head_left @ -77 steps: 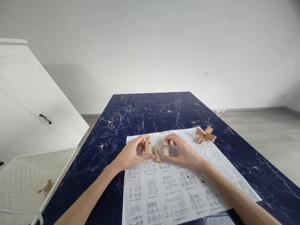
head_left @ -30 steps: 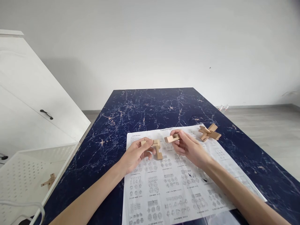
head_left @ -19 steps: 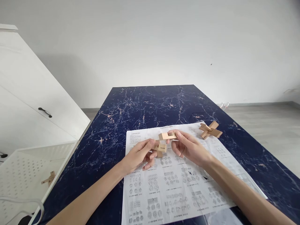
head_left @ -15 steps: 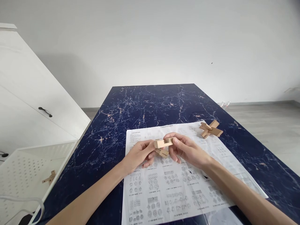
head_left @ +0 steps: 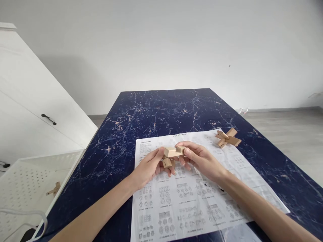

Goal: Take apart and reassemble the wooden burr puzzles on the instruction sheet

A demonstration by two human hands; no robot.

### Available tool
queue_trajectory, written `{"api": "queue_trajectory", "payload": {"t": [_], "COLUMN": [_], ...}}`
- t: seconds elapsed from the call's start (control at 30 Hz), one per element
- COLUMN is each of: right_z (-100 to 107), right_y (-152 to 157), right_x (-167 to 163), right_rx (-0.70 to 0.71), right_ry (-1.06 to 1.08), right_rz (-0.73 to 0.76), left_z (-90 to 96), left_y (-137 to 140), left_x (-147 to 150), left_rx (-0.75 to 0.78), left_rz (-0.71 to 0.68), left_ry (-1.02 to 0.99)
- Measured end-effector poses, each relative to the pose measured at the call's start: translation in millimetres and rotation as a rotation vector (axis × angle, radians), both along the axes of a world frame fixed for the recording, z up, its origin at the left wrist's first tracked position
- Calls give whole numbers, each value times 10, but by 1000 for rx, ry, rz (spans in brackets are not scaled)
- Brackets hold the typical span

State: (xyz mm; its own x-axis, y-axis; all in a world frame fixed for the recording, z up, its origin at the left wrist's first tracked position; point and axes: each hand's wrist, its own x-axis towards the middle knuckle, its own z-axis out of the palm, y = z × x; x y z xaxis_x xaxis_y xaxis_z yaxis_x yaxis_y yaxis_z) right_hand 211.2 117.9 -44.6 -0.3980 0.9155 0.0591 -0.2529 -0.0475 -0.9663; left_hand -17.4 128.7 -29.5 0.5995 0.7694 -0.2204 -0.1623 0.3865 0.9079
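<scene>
Over the printed sheet, a notched wooden puzzle piece [head_left: 174, 152] lies level between my two hands. My left hand [head_left: 148, 167] has its thumb at the piece's left end, while its curled fingers hold a second wooden puzzle piece [head_left: 167, 163] just below. My right hand [head_left: 199, 157] pinches the notched piece's right end between thumb and fingertips. Whether the two pieces touch is hard to tell, as fingers cover part of the lower one. The instruction sheet [head_left: 166, 198] beneath carries rows of small diagrams and lies partly under my forearms.
An interlocked wooden cross [head_left: 227, 137] rests at the sheet's upper right corner. The dark blue marbled table [head_left: 156, 111] reaches toward the wall. On the left stand a white cabinet [head_left: 37, 101] and a perforated white basket [head_left: 27, 178] with another wooden piece [head_left: 54, 189] and a cable [head_left: 37, 212].
The lower piece has turned and shifted left beneath the notched one. The notched piece has moved slightly left, and my hands have come a little closer together.
</scene>
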Motion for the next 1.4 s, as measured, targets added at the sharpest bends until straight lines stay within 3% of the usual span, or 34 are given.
{"api": "queue_trajectory", "payload": {"t": [0.27,0.47,1.0,1.17,1.4], "right_z": [23,-8,49,39,61], "right_y": [0,-46,-100,-105,-106], "right_x": [-26,-43,-46,-34,-40], "right_rx": [131,271,547,565,466], "right_ry": [-238,-364,-500,-503,-518], "right_rz": [-157,-221,-304,-321,-306], "left_z": [108,52,16,-9,59], "left_y": [23,-18,-135,-167,-182], "left_x": [-51,23,42,41,38], "left_rx": [45,77,166,227,305], "left_rz": [-34,-20,68,74,49], "left_ry": [26,56,73,75,126]}}
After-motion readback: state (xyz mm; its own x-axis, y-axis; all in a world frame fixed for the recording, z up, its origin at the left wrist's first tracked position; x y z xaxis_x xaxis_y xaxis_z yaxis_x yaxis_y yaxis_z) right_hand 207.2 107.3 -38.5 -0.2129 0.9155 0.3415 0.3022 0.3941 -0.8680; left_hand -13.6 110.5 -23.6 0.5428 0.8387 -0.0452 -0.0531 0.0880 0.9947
